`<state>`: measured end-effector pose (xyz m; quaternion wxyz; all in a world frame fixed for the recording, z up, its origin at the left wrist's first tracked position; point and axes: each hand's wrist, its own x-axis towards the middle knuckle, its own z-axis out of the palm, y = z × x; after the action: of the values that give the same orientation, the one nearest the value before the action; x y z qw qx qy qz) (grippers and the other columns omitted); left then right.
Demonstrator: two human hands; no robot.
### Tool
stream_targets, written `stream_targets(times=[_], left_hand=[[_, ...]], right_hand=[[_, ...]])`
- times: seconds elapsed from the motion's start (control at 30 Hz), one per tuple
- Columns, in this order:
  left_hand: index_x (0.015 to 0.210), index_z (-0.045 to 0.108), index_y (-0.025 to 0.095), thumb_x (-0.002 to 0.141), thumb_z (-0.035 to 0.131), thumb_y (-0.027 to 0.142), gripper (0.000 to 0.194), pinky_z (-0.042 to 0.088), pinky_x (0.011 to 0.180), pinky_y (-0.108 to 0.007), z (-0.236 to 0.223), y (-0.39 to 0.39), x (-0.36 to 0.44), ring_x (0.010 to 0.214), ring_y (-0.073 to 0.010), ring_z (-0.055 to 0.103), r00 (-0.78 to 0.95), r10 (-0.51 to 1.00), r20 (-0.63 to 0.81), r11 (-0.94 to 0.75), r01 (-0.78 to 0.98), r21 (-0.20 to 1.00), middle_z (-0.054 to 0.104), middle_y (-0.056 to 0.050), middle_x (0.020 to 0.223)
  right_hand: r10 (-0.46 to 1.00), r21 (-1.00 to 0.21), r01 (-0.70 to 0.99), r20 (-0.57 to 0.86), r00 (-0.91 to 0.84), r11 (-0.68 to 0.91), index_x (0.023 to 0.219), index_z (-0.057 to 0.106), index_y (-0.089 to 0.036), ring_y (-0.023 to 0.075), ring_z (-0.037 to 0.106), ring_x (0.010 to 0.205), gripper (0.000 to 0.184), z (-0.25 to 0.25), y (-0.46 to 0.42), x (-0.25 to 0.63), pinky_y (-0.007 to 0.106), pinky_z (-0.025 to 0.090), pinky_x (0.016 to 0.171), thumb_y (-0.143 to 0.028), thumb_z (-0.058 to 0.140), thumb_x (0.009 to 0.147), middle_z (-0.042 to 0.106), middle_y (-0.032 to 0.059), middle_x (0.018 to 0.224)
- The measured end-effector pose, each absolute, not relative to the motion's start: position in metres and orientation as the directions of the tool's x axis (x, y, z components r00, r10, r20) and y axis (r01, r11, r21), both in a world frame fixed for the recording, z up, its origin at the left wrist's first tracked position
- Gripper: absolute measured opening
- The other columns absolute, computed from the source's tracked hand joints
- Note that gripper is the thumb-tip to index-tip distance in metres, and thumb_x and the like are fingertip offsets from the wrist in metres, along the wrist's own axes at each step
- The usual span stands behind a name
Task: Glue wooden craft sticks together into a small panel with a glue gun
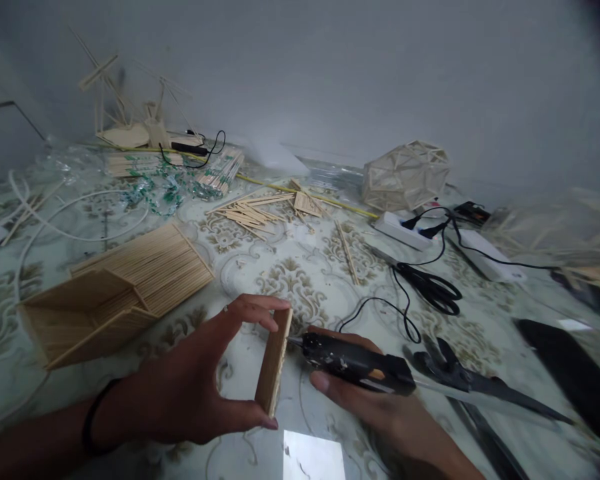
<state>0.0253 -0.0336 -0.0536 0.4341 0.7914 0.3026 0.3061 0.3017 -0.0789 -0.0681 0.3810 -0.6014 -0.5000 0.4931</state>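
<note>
Between thumb and fingers, my left hand [195, 367] grips a small wooden stick panel [271, 367] by its two ends, standing on edge. My right hand [380, 413] is wrapped round a black glue gun [355, 360] with a clear glue stick [460, 393] coming out of its back. The gun's metal nozzle points left and meets, or nearly meets, the panel's near-right edge. Pale glue seems to run along that edge. Left of my left hand lies a larger open structure of wooden sticks [165, 267].
Loose sticks [255, 213] and bundled sticks [220, 173] lie farther back. To the right are scissors [430, 287], a white power strip [403, 230], pliers-like black tools [460, 377] and a black phone-like slab [565, 367]. A stick-frame polyhedron [405, 177] stands near the wall.
</note>
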Motion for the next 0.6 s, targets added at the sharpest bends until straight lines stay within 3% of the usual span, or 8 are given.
stream_targets(times=[0.6], left_hand=[[0.14, 0.042, 0.04, 0.078, 0.102, 0.023, 0.088, 0.053, 0.127, -0.057, -0.0536, -0.0345, 0.0231, 0.157, -0.0358, 0.056, 0.661, 0.721, 0.207, -0.441, 0.208, 0.873, 0.053, -0.007, 0.169]], right_hand=[[0.973, -0.945, 0.23, -0.225, 0.053, -0.231, 0.113, 0.088, -0.034, 0.0365, 0.081, 0.117, 0.046, -0.071, -0.0769, 0.303, 0.055, 0.064, 0.109, -0.058, 0.099, 0.075, 0.086, 0.0054, 0.121]])
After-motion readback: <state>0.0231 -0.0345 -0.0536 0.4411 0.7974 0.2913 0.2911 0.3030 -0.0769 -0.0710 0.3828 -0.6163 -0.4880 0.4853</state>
